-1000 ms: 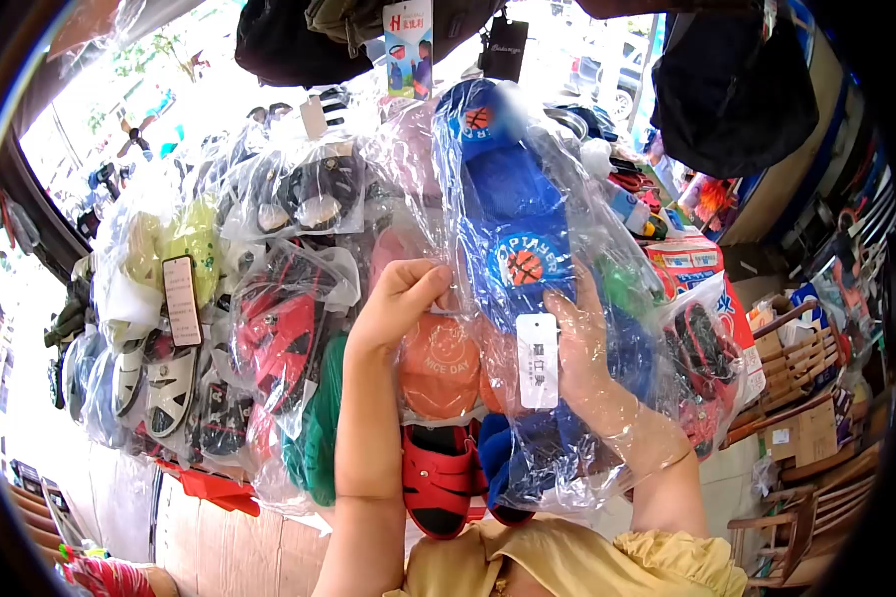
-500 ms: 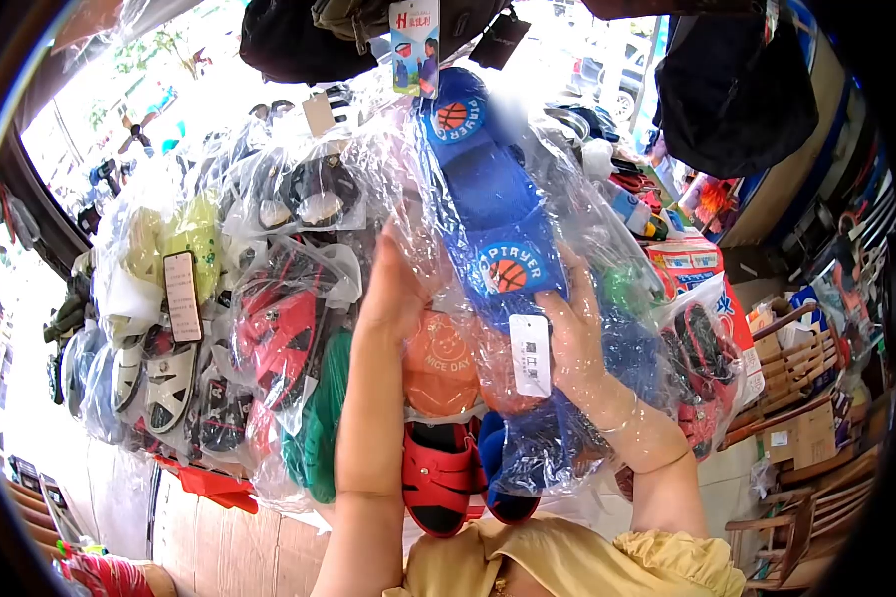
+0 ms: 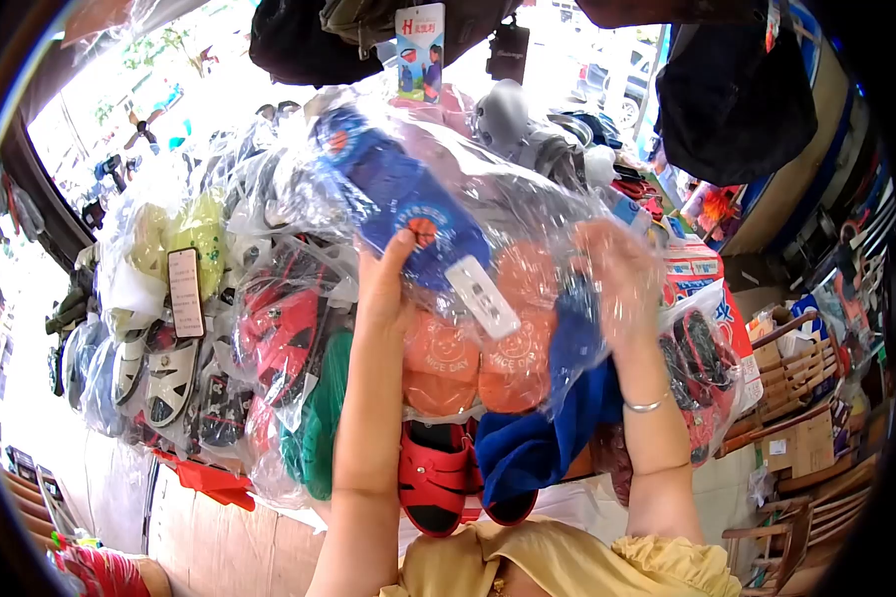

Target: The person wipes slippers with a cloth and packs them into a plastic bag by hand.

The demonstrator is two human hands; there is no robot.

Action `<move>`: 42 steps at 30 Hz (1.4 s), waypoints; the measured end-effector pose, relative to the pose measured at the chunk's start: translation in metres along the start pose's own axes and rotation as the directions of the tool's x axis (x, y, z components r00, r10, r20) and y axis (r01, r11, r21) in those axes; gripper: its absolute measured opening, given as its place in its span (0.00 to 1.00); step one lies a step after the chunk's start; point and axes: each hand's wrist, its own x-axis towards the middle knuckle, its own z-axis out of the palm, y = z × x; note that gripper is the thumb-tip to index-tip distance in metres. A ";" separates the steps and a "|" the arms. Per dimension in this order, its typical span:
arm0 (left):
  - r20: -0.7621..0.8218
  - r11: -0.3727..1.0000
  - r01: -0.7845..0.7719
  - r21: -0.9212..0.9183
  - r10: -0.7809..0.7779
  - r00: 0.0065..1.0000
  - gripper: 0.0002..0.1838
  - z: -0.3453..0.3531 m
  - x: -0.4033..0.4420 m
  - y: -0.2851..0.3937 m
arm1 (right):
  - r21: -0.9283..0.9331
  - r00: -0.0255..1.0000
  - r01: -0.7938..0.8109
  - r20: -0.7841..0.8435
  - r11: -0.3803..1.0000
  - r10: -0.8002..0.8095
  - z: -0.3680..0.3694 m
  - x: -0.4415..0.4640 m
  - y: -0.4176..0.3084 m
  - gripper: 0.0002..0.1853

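Observation:
My left hand (image 3: 383, 284) grips the lower left side of a clear plastic bag with blue slippers (image 3: 403, 204) in it, thumb on top near the basketball print. The slippers tilt up to the left, and a white tag (image 3: 482, 297) hangs at their lower end. On the right, my right hand (image 3: 615, 274) is closed on the clear plastic of the bag, its fingers partly blurred behind the film. Orange slippers (image 3: 516, 358) lie below the bag. A dark blue cloth (image 3: 548, 428) lies over part of the red sandals (image 3: 434, 476).
Bagged shoes, among them red and black sandals (image 3: 281, 333) and a green pair (image 3: 319, 428), cover the left side. Black bags (image 3: 737, 99) hang overhead at the right. Wooden chairs (image 3: 796, 373) stand at the right. Another person's leg (image 3: 152, 577) shows at the lower left.
The blue slippers have swung left and tilted. My left hand has taken hold of their bag; my right hand has let go of the slippers' edge and moved right with the plastic.

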 end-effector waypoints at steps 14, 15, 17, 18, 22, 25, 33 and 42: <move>-0.027 0.977 -0.042 -0.207 0.037 0.999 0.18 0.006 -0.012 0.027 | -0.718 0.787 0.614 0.590 0.328 -0.183 0.047 -0.015 0.006 0.23; -0.018 0.977 -0.051 -0.207 0.048 0.999 0.18 0.003 -0.007 0.027 | -0.713 0.782 0.622 0.592 0.323 -0.195 0.043 -0.014 0.003 0.23; -0.092 0.981 -0.112 -0.156 0.098 0.991 0.19 0.000 -0.004 0.022 | -0.733 0.863 0.506 0.435 0.455 -0.258 0.032 -0.017 -0.010 0.23; -0.123 0.982 -0.132 -0.136 0.116 0.986 0.20 0.005 -0.006 0.022 | -0.695 0.804 0.582 0.417 0.422 -0.424 0.031 -0.019 -0.023 0.22; -0.107 0.979 -0.164 -0.122 0.151 0.983 0.21 0.005 -0.004 0.021 | -0.497 0.410 0.856 0.484 0.142 -0.773 0.026 -0.040 -0.070 0.19; -0.113 0.980 -0.135 -0.148 0.119 0.986 0.29 0.000 -0.003 0.023 | -0.563 0.509 0.811 0.542 0.161 -0.669 0.044 -0.038 -0.092 0.20; 0.072 0.880 0.026 -0.474 0.009 0.997 0.28 0.005 -0.012 0.019 | 0.086 0.930 0.161 0.319 0.983 -0.181 0.031 0.034 -0.041 0.46; 0.153 0.846 0.103 -0.524 -0.026 0.988 0.18 -0.025 -0.006 -0.028 | -0.350 0.801 0.286 0.598 0.892 -0.022 0.079 -0.022 0.019 0.29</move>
